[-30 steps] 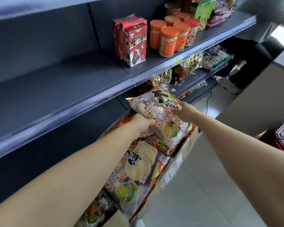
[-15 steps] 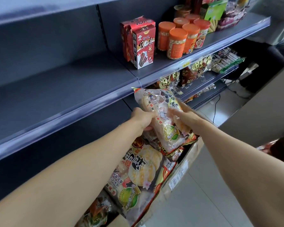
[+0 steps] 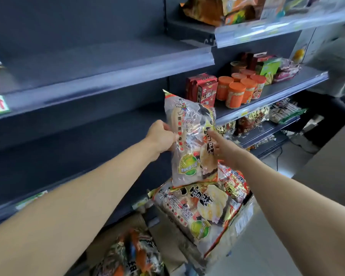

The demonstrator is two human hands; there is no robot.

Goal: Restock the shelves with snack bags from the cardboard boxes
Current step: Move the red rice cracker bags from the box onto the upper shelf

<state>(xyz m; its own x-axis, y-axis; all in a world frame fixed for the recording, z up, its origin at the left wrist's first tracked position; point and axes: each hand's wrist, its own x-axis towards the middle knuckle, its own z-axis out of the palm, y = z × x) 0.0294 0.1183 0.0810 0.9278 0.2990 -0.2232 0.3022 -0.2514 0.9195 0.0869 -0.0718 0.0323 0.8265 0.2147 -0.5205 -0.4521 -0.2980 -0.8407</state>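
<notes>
Nearest, a cardboard box on the floor holds more bags, piled flat. Above it, a snack bag is held upright in the air in front of a dark shelf. The left hand pinches the bag's left edge, fingers curled around it. The right hand presses against its right side with fingers straight. Beyond, further right, stand red cartons and orange-lidded jars.
</notes>
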